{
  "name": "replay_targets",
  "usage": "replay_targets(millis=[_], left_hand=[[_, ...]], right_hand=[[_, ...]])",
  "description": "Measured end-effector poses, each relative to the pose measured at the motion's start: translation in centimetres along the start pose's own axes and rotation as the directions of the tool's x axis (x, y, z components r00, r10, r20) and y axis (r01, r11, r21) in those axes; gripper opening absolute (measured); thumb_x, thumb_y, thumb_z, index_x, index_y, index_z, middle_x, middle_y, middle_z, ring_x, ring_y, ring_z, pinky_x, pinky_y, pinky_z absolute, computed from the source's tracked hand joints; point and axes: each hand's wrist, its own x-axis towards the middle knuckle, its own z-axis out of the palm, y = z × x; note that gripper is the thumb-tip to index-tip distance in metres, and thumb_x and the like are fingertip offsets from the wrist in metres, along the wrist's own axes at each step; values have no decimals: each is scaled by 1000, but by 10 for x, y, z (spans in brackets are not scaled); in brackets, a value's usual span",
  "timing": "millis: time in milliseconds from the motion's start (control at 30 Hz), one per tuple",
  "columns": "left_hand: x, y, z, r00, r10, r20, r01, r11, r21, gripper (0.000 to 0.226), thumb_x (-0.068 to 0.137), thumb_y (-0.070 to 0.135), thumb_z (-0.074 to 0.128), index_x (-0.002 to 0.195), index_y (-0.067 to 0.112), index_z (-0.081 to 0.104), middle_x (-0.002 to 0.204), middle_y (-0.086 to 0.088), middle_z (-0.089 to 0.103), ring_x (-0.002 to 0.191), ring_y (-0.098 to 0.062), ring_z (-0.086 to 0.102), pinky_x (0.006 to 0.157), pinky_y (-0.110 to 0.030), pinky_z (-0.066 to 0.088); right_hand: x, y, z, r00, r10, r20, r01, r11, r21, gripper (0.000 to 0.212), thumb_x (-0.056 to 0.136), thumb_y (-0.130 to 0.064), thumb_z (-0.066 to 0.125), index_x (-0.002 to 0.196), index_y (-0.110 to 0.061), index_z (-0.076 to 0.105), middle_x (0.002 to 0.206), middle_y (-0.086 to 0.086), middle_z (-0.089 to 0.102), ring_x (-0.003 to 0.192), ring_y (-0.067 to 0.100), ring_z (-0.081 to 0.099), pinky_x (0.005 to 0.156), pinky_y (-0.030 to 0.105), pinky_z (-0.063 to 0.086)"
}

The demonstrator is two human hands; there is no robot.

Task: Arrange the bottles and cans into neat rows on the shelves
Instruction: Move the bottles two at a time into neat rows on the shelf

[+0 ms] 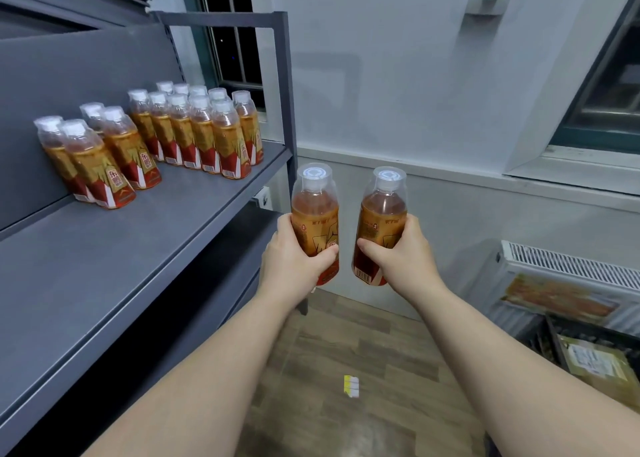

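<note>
Forearms [214, 370]: both stretched forward, just off the shelf's front edge.
Left hand [294, 259]: fingers and thumb wrapped round the lower body of a bottle [313, 207], cap up, ready to stand it.
Right hand [398, 252]: same wrap on a second bottle [382, 210], slightly tilted, beside the first, apart.
Shelf bottles [194, 134]: tight rows at the far end; looser pairs nearer, likely unfinished.
Shelf [138, 234]: bare front leaves room.

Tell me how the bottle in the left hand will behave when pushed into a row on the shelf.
The bottle, nearly full of brown drink, is probably heavy for its size. Tall and narrow, it may tip if pushed near the cap. On the smooth shelf it should slide easily.
</note>
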Motion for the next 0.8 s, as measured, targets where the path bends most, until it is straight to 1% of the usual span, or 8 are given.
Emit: replay_targets(millis=[100, 167, 233, 400, 533, 600, 700, 800], left_hand=[[33, -6, 1, 1000, -6, -13, 6, 1000, 7, 72, 76, 49, 80, 132, 27, 39, 125, 4, 58, 115, -18, 57, 94, -43, 55], [56, -10, 0, 1000, -12, -25, 12, 1000, -6, 72, 77, 47, 80, 133, 26, 39, 126, 4, 57, 116, -17, 56, 94, -40, 54], [82, -15, -4, 999, -25, -42, 25, 1000, -20, 71, 77, 46, 81, 132, 26, 40, 126, 4, 57, 116, -16, 56, 94, -39, 54], [141, -39, -25, 993, -68, -94, 65, 997, -33, 77, 75, 50, 79, 135, 29, 37, 128, 3, 56, 119, -19, 55, 96, -44, 54], [173, -61, -49, 978, -95, -185, 90, 995, -32, 78, 75, 49, 80, 136, 28, 37, 128, 3, 57, 119, -20, 56, 97, -46, 53], [183, -73, -63, 967, -122, -223, 121, 992, -21, 78, 74, 51, 79, 136, 28, 37, 129, 3, 57, 118, -21, 56, 97, -46, 53], [193, -91, -86, 942, -178, -286, 183, 983, -7, 76, 74, 52, 79, 133, 29, 37, 128, 4, 57, 117, -20, 56, 96, -44, 53], [197, -107, -109, 902, -221, -370, 242, 970, 10, 77, 75, 51, 79, 135, 27, 37, 128, 2, 57, 117, -21, 56, 94, -40, 52]], right_hand=[[34, -2, 20, 999, -26, 31, 26, 1000, 2, 58, 80, -36, 80, 123, -28, 42, 117, -5, 58, 106, 16, 57, 89, 37, 52], [57, -7, 34, 998, -44, 38, 44, 999, 12, 55, 80, -34, 80, 118, -31, 41, 115, -6, 58, 104, 16, 58, 87, 36, 52], [80, -15, 48, 997, -57, 50, 56, 998, 19, 55, 80, -33, 80, 118, -30, 41, 113, -5, 59, 102, 15, 58, 83, 34, 51], [133, -41, 89, 989, -106, 102, 103, 994, 29, 55, 79, -33, 81, 119, -31, 42, 108, -11, 59, 97, 7, 58, 79, 29, 51], [163, -59, 131, 972, -153, 179, 144, 988, 58, 55, 80, -34, 80, 120, -30, 43, 107, -13, 59, 94, 1, 57, 71, 20, 47], [174, -69, 153, 958, -178, 225, 165, 983, 76, 56, 80, -35, 80, 121, -29, 43, 106, -15, 59, 95, 0, 57, 69, 18, 46], [186, -85, 185, 931, -221, 292, 199, 975, 103, 56, 80, -33, 80, 122, -29, 43, 107, -15, 59, 95, 0, 57, 70, 18, 47], [197, -99, 217, 893, -264, 365, 230, 964, 134, 62, 80, -36, 80, 129, -27, 43, 109, -18, 58, 99, 2, 58, 80, 24, 51]])
